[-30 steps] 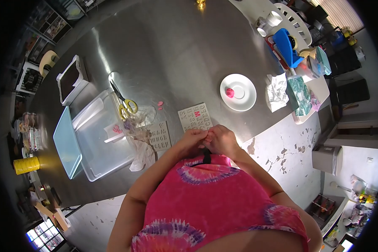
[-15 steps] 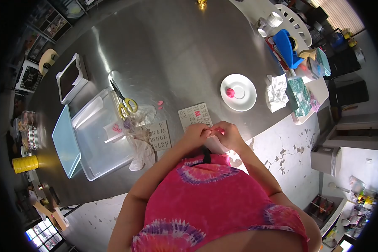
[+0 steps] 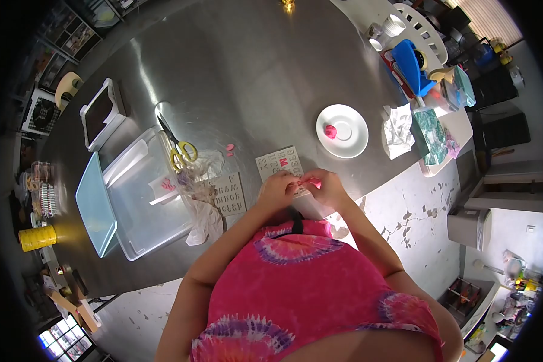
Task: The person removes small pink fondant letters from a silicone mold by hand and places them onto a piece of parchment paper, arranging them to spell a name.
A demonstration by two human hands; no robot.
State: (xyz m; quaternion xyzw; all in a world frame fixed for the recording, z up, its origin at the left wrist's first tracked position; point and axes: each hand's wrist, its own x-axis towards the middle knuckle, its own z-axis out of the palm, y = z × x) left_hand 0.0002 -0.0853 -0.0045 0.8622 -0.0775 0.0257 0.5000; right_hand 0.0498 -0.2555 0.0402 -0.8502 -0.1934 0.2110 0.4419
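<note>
My left hand (image 3: 276, 190) and my right hand (image 3: 327, 189) meet at the table's near edge, fingers pinched together. Between their fingertips is a small piece of pink dough-like material (image 3: 311, 181), partly hidden. Just beyond them lies a grey letter mold (image 3: 271, 164), with one letter cavity filled in pink. A second letter mold (image 3: 230, 196) lies to the left of my left hand. Farther out, a white saucer (image 3: 356, 136) holds a pink lump (image 3: 330, 131). Small pink bits (image 3: 230, 147) rest on the tabletop.
At left stand a clear plastic bin (image 3: 142, 205), its blue-tinted lid (image 3: 95, 208) and a white tray (image 3: 105, 114). Yellow-handled scissors (image 3: 184, 154) lie beside crumpled plastic wrap (image 3: 206, 163). To the right are crumpled paper (image 3: 398, 133) and a green tissue box (image 3: 429, 136).
Both hands have shifted slightly, with the left fingers a little farther forward over the near mold. More of the pink piece shows between the fingertips.
</note>
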